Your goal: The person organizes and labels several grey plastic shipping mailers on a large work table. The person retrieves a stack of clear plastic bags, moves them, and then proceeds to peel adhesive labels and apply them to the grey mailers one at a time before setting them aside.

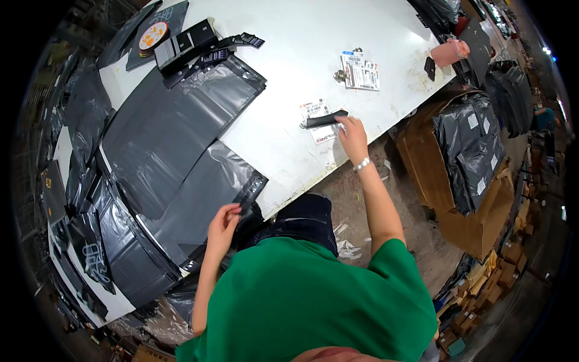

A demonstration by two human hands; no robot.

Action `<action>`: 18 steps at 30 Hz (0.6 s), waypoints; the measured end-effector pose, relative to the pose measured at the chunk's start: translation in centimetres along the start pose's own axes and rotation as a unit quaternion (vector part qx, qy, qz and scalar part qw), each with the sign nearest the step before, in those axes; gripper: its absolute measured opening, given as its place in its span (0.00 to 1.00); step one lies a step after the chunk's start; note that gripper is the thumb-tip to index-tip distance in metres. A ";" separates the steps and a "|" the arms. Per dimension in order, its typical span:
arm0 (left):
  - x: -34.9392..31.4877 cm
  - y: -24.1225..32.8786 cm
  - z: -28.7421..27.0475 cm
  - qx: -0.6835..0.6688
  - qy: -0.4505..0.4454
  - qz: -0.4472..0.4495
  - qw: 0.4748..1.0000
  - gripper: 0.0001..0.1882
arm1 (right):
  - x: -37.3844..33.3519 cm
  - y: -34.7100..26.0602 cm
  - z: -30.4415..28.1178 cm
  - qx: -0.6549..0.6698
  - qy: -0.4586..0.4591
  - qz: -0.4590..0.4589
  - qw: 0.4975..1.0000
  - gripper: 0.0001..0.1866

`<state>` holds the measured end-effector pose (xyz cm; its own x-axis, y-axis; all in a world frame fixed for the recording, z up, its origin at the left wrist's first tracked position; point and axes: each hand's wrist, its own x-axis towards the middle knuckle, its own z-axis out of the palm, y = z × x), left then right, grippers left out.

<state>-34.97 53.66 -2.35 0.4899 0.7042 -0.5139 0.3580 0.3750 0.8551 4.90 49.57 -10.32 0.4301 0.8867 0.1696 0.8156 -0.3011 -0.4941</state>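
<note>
My right hand (351,134) reaches over the white table and pinches one end of a slim black object (324,120) with a pale, shiny far end. Its exact kind is not clear. Beneath it lies a white printed label (325,135), partly covered. My left hand (225,222) is at the near corner of a stack of dark grey plastic mailing bags (208,181), its thumb and fingers slightly apart. I cannot see whether its fingertips touch the bag edge.
More printed labels (363,73) lie farther back, with small metallic pieces (339,76) beside them. A black box (186,46) and a round tape roll (153,36) stand at the back left. Right of the table, a cardboard carton (423,158) holds filled dark bags (467,145). A pink roll (449,53) sits at the far right corner.
</note>
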 end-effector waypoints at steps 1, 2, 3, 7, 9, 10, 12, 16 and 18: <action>1.4 0.6 1.2 0.033 -0.021 -0.002 0.999 0.13 | 0.9 -0.2 0.0 -0.039 -0.006 -0.050 0.998 0.15; 2.7 1.3 2.5 0.069 -0.042 -0.005 0.997 0.13 | 1.7 -0.3 0.2 -0.074 -0.012 -0.100 0.992 0.16; 3.9 2.0 3.8 0.103 -0.059 0.012 0.993 0.14 | 2.3 0.2 0.5 -0.110 -0.015 -0.150 0.982 0.17; 7.9 4.8 9.0 0.253 -0.141 0.045 0.956 0.17 | 2.9 2.5 0.9 -0.085 -0.080 -0.186 0.976 0.16; 10.0 4.2 11.3 0.310 -0.167 0.091 0.932 0.19 | 2.8 2.7 -0.2 -0.014 -0.080 -0.130 0.988 0.16; 10.9 3.9 12.5 0.338 -0.171 0.126 0.917 0.21 | 2.5 2.9 -0.4 0.022 -0.081 -0.102 0.991 0.16; 12.8 3.5 14.9 0.380 -0.154 0.187 0.893 0.23 | 1.5 3.2 -0.5 0.132 -0.024 0.019 0.991 0.13; 16.4 2.0 17.7 0.475 -0.111 0.323 0.811 0.26 | -0.4 4.7 1.4 0.447 -0.009 0.276 0.851 0.11; 17.6 1.2 18.1 0.535 -0.102 0.333 0.770 0.26 | -0.6 3.1 0.0 0.581 -0.076 0.356 0.727 0.11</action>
<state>-11.53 55.59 -11.62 0.9235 0.3752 -0.0801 0.3700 -0.8157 0.4447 7.18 48.16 -12.00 0.4637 0.7059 -0.5354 -0.5104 -0.2812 -0.8127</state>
